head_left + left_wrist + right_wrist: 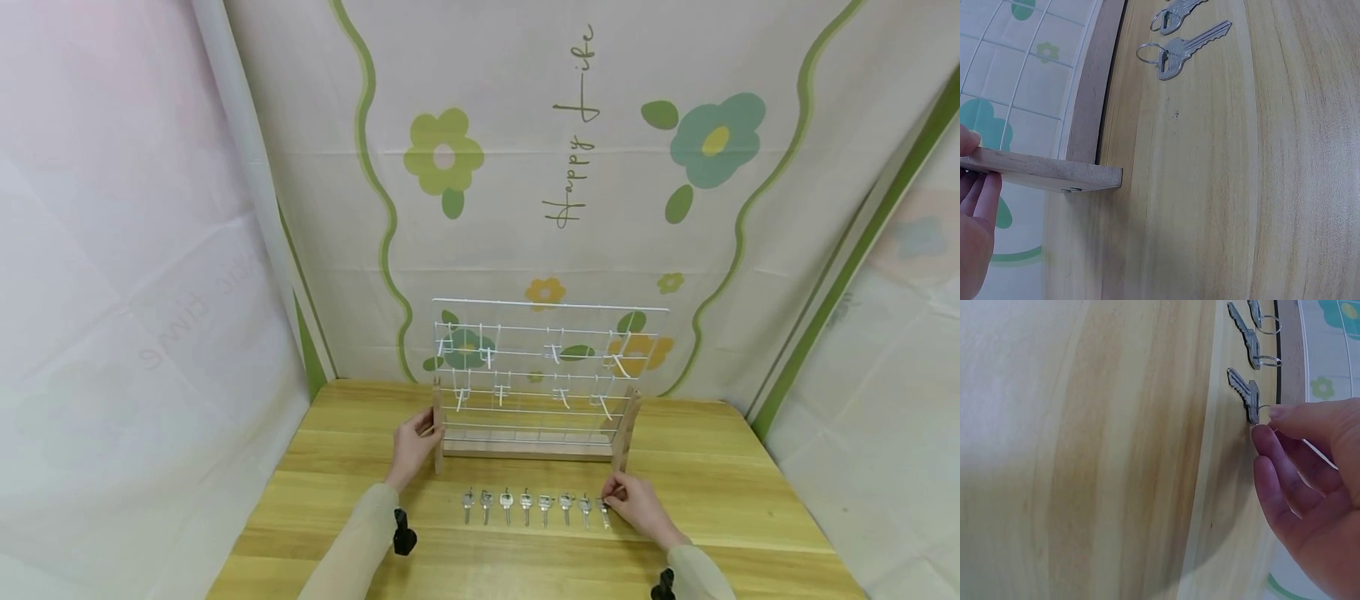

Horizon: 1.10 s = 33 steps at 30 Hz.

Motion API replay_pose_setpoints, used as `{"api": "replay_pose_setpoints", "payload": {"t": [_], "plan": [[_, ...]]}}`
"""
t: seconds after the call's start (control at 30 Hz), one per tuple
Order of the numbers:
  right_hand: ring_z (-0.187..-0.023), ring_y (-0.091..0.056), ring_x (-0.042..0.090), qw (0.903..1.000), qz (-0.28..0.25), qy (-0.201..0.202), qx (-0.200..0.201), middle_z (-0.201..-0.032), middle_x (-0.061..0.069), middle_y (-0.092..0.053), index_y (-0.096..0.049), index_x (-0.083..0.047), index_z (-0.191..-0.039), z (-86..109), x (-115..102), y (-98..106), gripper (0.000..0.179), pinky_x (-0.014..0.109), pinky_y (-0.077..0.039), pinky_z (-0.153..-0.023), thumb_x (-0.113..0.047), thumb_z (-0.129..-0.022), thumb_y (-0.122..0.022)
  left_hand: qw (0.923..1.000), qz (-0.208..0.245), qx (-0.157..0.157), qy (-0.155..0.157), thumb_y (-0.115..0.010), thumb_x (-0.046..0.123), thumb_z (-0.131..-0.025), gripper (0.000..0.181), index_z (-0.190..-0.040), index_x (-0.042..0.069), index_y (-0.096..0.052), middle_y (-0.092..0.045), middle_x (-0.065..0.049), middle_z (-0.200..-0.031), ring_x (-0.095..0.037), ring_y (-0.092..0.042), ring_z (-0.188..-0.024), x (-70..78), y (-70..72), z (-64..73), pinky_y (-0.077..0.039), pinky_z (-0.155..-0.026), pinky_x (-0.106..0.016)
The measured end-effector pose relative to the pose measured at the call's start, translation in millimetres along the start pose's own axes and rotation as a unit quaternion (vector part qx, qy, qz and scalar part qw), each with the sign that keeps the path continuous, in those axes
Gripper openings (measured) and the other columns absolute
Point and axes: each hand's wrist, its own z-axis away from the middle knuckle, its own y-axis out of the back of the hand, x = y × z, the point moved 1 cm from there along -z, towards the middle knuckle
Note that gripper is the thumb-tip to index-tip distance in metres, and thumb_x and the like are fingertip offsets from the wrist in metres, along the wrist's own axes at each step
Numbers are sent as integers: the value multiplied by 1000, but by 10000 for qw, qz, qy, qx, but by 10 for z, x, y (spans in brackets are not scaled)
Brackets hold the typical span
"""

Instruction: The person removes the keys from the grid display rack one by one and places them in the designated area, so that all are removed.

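A white wire rack (551, 304) with several hooks stands in a wooden base on the table. My left hand (411, 450) grips the rack's left wooden upright (1054, 170), thumb on one side and fingers on the other. In front of the rack lies a row of several silver keys (527, 502), each with a small ring. At the row's right end my right hand (636, 502) pinches the ring of the last key (1249, 397) between thumb and index finger. That key's blade points toward the table's front; whether it touches the wood I cannot tell.
The hooks (558, 396) hang in two rows on the wire grid with no keys on them. Behind the wooden table (525, 567) hangs a flowered curtain (495, 233), with further cloth on both sides. The rack's right upright (626, 429) stands just behind my right hand.
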Motion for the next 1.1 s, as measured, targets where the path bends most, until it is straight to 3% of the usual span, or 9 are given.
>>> {"api": "replay_pose_setpoints", "payload": {"t": [0.17, 0.43, 0.57, 0.87, 1.1], "plan": [[-78, -68, 10, 9995, 5, -308, 49, -93, 8, -71, -65, -5, -90, 3, -12, 51, 10, 16, -57, -65, 2, -86, -70, 9995, -60, 15, -295, -67, -5, -89, 47, -134, -11, -55, -56, -38, -131, -48, -59, -120, -22, 3, -10, -62, -90, -34], [-73, -61, 1, 9968, -66, -778, 190, -93, 6, -71, -68, -5, -95, -9, -53, 137, 4, 15, -53, -62, -6, -92, -67, 9997, -92, -13, 229, -67, -3, -90, 50, -138, -7, -53, -56, -30, -138, -43, -57, -127, 27, 24, -23, -58, -98, -39], [-75, -60, 2, 9947, -112, -992, 238, -96, 6, -70, -68, -4, -99, -13, -74, 204, 8, 16, -52, -62, -10, -95, -65, 9995, -218, -69, 202, -66, -4, -90, 50, -138, -8, -52, -55, -32, -137, -45, -57, -126, 36, 35, -10, -59, -98, -41], [-81, -67, 24, 9958, -121, -787, 450, -99, 15, -70, -67, -1, -103, -34, -119, 421, 13, 17, -53, -61, -11, -98, -61, 9986, -478, -219, -38, -68, -2, -90, 51, -138, -8, -52, -56, -32, -136, -45, -60, -122, 46, 81, -14, -59, -96, -42], [-82, -67, 20, 9957, 189, -557, 714, -100, 16, -71, -67, -1, -105, -64, -136, 578, 18, 20, -56, -64, -15, -101, -57, 9961, -849, -236, 2, -74, 9, -88, 57, -138, -7, -52, -51, -29, -144, -47, -55, -127, 57, 283, 45, -55, -102, -48]]}}
